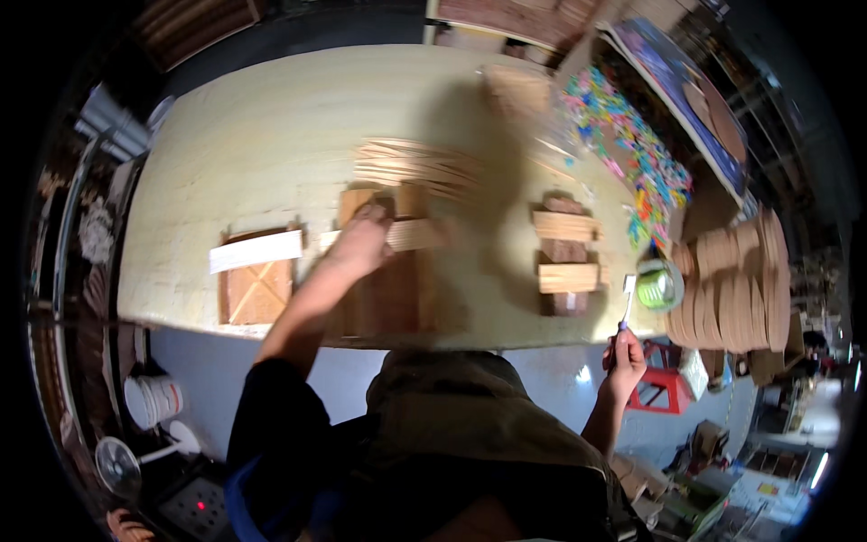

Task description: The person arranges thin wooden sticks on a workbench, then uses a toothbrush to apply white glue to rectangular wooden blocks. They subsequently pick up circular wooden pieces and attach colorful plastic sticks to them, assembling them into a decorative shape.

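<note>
My left hand point(359, 242) is over the near middle of the table, fingers bent down and blurred, seemingly gripping a pale wooden strip point(414, 235). That strip lies crosswise over wooden blocks point(412, 199) and a brown board point(388, 294). At the table's right front edge, my right hand point(625, 359) is closed around the dark handle of a small brush point(628, 298), white bristles upward. Close to the bristles stands a tub with green contents point(657, 287). Between the hands and the tub, two pale strips point(567, 277) lie across a column of brown blocks point(566, 250).
Thin wooden sticks point(406, 164) lie loosely beyond my left hand. A wooden frame with a white strip point(256, 251) is at left. Colourful small pieces point(632, 144) fill the far right, near stacked wooden parts point(736, 285). A red stool point(662, 384) stands below the table point(190, 172).
</note>
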`<state>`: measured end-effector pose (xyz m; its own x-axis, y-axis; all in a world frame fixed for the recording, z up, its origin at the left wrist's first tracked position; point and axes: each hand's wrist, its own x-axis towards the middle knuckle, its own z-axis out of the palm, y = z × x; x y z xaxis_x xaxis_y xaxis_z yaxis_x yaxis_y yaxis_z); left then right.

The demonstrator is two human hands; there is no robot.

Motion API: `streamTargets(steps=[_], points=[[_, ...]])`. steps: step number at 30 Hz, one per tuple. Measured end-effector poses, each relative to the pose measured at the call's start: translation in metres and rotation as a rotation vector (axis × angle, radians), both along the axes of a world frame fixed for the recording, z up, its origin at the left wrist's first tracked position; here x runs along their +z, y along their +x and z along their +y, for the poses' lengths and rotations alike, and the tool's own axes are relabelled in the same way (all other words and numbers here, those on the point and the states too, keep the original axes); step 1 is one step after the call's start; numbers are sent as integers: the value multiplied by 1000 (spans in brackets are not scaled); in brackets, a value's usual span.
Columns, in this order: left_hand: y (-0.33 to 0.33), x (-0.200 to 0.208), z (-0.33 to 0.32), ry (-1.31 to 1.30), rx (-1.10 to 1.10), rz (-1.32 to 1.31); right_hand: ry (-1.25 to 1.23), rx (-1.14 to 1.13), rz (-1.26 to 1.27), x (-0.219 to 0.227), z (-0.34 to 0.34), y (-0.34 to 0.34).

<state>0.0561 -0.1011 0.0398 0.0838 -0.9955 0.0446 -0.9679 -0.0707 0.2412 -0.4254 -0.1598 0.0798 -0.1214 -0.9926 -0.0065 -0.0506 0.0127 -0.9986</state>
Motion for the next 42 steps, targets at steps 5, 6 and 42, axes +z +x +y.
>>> streamTargets(steps=[5,6,42], points=[[0,18,-4,-38,-71,29,-3,-246,181,1,-57,-90],[-2,16,-5,-113,-69,81,-10,-282,322,0,-75,-110],[-369,47,-146,682,33,2617,-684,204,880,32,-78,-97]])
